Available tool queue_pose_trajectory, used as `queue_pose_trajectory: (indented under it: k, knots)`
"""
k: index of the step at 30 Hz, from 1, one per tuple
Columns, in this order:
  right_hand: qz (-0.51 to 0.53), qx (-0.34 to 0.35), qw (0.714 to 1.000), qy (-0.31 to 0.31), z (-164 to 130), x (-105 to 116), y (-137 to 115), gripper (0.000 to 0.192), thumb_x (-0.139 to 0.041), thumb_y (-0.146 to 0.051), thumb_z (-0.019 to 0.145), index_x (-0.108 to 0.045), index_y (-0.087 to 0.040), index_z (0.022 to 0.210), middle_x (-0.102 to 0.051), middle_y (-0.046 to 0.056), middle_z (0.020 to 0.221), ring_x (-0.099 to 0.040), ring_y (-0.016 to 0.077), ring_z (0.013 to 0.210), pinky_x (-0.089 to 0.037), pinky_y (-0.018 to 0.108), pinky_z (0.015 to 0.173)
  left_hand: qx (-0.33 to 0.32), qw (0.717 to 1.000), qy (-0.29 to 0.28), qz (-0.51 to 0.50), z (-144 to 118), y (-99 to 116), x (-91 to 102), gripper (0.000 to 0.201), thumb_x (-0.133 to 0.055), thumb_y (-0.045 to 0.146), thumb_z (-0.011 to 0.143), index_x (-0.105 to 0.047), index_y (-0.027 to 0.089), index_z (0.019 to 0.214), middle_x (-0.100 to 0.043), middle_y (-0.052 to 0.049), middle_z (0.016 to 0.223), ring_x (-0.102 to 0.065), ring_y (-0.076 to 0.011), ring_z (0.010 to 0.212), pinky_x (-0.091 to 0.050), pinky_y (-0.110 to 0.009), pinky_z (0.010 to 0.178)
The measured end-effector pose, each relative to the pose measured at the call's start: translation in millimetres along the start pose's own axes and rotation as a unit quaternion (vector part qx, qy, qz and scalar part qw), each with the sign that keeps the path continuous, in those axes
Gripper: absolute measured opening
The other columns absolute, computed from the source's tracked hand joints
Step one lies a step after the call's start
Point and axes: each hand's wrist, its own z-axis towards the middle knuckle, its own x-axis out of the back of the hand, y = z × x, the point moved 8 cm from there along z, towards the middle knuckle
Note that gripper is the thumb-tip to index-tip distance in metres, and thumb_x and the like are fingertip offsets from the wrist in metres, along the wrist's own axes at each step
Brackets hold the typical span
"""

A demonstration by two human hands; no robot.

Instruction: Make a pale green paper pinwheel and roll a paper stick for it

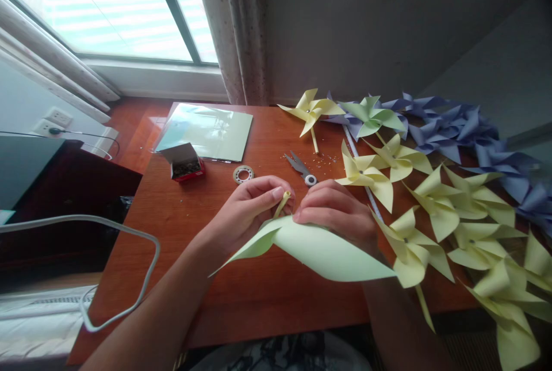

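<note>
Left hand: the left hand [244,210] has its fingers [276,191] pinched narrow on a pale yellow stick [282,204], held upright at the paper's centre.
Right hand: the right hand [336,210] has its fingers curled down, pressing the folded tips of the green paper [319,250] right against the stick.
In hand: this green pinwheel looks half made; its blades are gathered but I judge them not yet fixed to the stick.
Done: finished yellow pinwheels [435,210] lie just right of the right fingers, purple pinwheels [457,129] beyond them.
Tools: scissors [299,167] just beyond the fingertips; tape roll [243,174], small red box [185,163] and paper pack [207,131] beyond the left fingers on the worktop [241,302].
</note>
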Motion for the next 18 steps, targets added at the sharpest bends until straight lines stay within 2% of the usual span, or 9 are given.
queue_pose_trajectory:
  k: [7, 13, 18]
  knots:
    - [0.032, 0.006, 0.999, 0.001, 2.4, 3.2, 3.5, 0.01, -0.07, -0.012, 0.088, -0.076, -0.018, 0.093, -0.073, 0.008, 0.084, -0.065, 0.0209, 0.08, -0.057, 0.036, 0.074, 0.018, 1.0, -0.011, -0.011, 0.0, -3.2, -3.7, 0.015, -0.076, 0.028, 0.086, -0.071, 0.014, 0.088, -0.065, -0.003, 0.074, -0.058, -0.0103, 0.065, -0.046, -0.018, 0.059]
    - [0.056, 0.014, 0.998, 0.008, 0.9, 4.8, 8.8, 0.011, -0.07, -0.012, 0.089, -0.076, -0.018, 0.094, -0.072, 0.007, 0.084, -0.065, 0.0198, 0.079, -0.056, 0.036, 0.075, 0.007, 0.999, -0.013, 0.04, 1.6, -0.8, -3.3, 0.018, -0.079, 0.029, 0.083, -0.071, 0.013, 0.081, -0.065, -0.002, 0.077, -0.058, -0.0099, 0.067, -0.045, -0.018, 0.06]
    - [0.053, -0.007, 0.999, -0.002, -0.1, 2.3, 12.1, 0.008, -0.069, -0.017, 0.091, -0.076, -0.019, 0.094, -0.072, 0.007, 0.086, -0.065, 0.02, 0.083, -0.056, 0.037, 0.077, -0.001, 0.995, -0.03, 0.097, 3.5, -0.6, 1.0, 0.02, -0.08, 0.033, 0.082, -0.074, 0.014, 0.08, -0.068, -0.005, 0.082, -0.058, -0.0124, 0.071, -0.046, -0.021, 0.062]
